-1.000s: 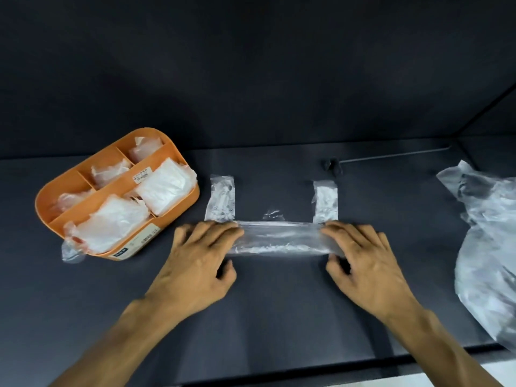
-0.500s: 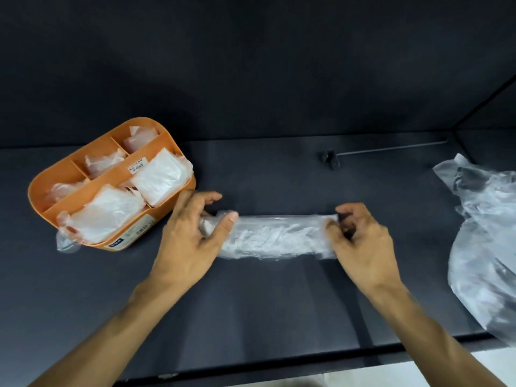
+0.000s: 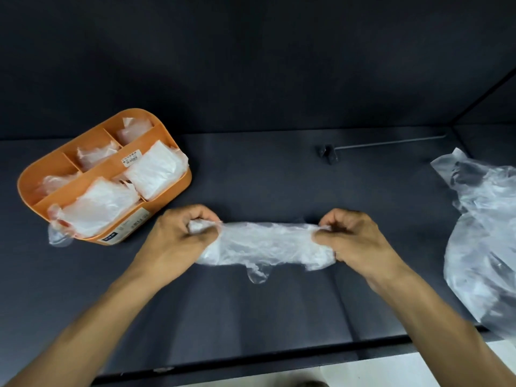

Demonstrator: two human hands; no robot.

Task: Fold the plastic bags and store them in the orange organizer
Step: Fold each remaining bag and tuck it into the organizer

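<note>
Both hands, left hand (image 3: 178, 241) and right hand (image 3: 360, 241), pinch the ends of a crinkly clear plastic bag (image 3: 265, 247) over the dark table (image 3: 251, 317), half folded, while the orange plastic organizer (image 3: 173, 185) already holds folded bags (image 3: 153, 171) and a loose pile of clear bags (image 3: 483, 241) waits.

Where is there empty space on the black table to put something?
Bare table lies between the orange organizer and the loose bag pile, behind both hands. It's crowded at the organizer and the far right.

Bag: the folded plastic bag (image 3: 265, 243), flat a second ago, now bunched and crumpled.
Hands: left hand (image 3: 176, 241) and right hand (image 3: 360, 241) went from pressing flat to pinching its ends.
</note>
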